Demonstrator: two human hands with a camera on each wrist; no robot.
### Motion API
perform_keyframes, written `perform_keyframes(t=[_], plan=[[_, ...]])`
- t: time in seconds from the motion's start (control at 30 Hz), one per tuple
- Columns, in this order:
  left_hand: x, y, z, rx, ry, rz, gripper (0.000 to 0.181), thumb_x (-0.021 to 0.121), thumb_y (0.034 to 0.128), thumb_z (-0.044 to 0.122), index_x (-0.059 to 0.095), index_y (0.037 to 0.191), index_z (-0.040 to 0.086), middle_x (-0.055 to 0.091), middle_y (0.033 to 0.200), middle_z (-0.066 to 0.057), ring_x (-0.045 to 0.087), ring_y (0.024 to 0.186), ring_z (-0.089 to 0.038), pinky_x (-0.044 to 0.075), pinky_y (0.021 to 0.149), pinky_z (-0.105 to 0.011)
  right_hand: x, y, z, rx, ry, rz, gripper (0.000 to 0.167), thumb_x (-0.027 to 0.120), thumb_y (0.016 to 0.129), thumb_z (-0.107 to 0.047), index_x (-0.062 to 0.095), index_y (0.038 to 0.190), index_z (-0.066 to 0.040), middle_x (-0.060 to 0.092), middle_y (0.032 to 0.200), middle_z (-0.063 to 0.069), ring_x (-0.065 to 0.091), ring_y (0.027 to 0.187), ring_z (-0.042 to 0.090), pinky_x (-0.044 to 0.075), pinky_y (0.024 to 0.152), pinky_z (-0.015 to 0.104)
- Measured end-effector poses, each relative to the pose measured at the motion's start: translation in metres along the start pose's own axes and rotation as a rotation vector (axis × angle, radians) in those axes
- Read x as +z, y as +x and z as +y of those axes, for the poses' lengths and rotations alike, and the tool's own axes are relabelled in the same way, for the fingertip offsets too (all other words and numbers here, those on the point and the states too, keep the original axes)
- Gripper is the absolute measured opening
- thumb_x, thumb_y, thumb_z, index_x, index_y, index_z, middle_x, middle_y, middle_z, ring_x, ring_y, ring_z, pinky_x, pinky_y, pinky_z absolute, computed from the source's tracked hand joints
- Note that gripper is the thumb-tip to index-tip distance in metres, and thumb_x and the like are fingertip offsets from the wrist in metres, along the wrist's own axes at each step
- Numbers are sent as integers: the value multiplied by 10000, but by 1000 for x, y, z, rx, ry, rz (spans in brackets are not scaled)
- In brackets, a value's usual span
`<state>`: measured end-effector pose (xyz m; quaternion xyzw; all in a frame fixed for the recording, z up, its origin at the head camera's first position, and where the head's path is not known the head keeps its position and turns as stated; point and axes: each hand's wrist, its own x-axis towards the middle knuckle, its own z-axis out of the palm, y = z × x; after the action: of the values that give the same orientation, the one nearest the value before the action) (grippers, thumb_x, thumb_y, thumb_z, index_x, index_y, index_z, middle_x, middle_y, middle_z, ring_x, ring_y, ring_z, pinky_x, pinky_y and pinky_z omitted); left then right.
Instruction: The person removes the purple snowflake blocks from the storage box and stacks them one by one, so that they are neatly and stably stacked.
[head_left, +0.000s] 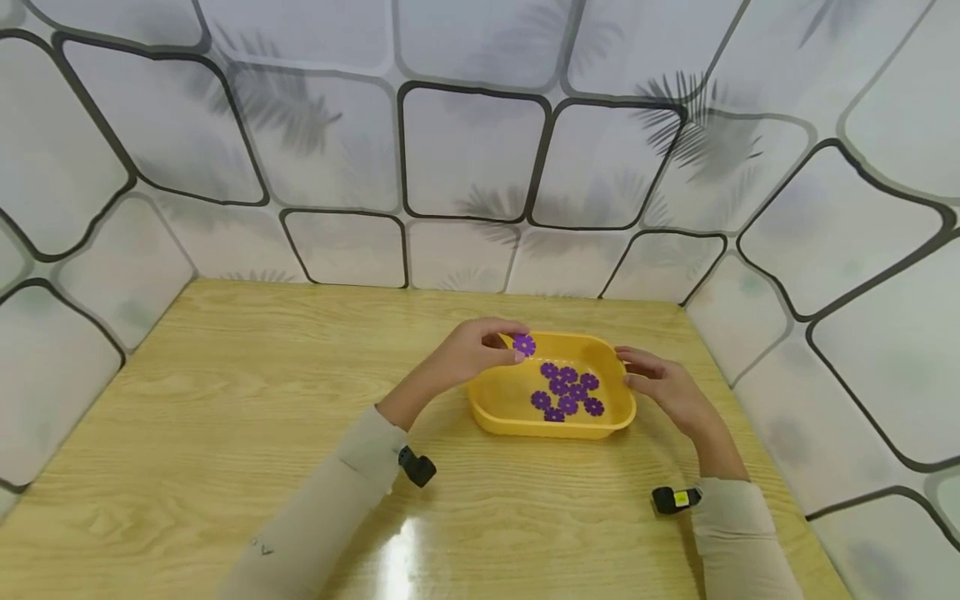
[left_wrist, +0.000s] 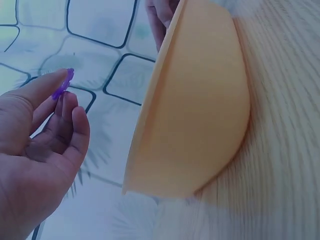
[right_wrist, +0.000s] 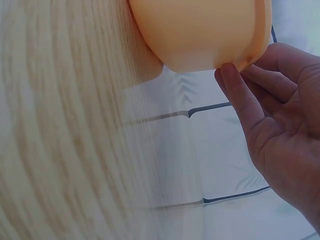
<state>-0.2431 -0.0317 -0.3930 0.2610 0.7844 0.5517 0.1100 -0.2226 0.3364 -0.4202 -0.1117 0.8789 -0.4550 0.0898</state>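
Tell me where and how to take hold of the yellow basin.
Probably by the rim at the yellow basin's short ends, coming from left and right. It sits upright, longer side to side, and its walls flare out towards the rim, giving a hold. Gripping both ends should keep it level and the purple pieces inside.

A yellow oval basin [head_left: 510,400] sits upright right of the head frame's centre — notched purple discs [head_left: 577,392] clustered inside, another purple disc [head_left: 523,340] held clear at its upper left.
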Motion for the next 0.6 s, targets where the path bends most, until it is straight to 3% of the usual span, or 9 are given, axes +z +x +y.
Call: perform_keyframes(t=[0.1, 0.27, 0.47, 0.6], plan=[[-9, -15, -3, -22, 11, 15, 428, 727, 939, 311, 651, 1349, 216, 678, 1213, 11, 630, 982, -183, 547, 822, -385, -1, 0, 1, 2, -1, -2, 518, 590, 1033, -261, 473, 1504, -80, 374, 1608, 114, 389, 1444, 371, 448, 1049, 244], [-26, -42, -13, -82, 49, 36, 423, 724, 942, 294, 654, 1344, 183, 692, 1106, -25, 614, 946, -203, 519, 769, -383, 0, 1, 4, 7, -8, 4, 524, 587, 1034, -273, 466, 1511, -92, 376, 1609, 110, 395, 1440, 368, 442, 1081, 322], [-47, -74, -27, -155, 124, 58, 405, 705, 955, 261, 650, 1346, 170, 685, 1098, -72, 599, 914, -214, 509, 733, -361, 0, 2, 6, 3, 25, -4, 529, 587, 1035, -255, 453, 1519, -91, 361, 1613, 132, 392, 1437, 377, 425, 952, 89], [-59, -91, -40, -196, 176, 76, 420, 701, 960, 264, 642, 1355, 135, 685, 1096, -60, 594, 900, -201, 502, 718, -341, 0, 0, 2, -12, 57, -23, 526, 573, 1040, -198, 429, 1527, -60, 324, 1624, 164, 369, 1442, 412, 428, 921, 65]])
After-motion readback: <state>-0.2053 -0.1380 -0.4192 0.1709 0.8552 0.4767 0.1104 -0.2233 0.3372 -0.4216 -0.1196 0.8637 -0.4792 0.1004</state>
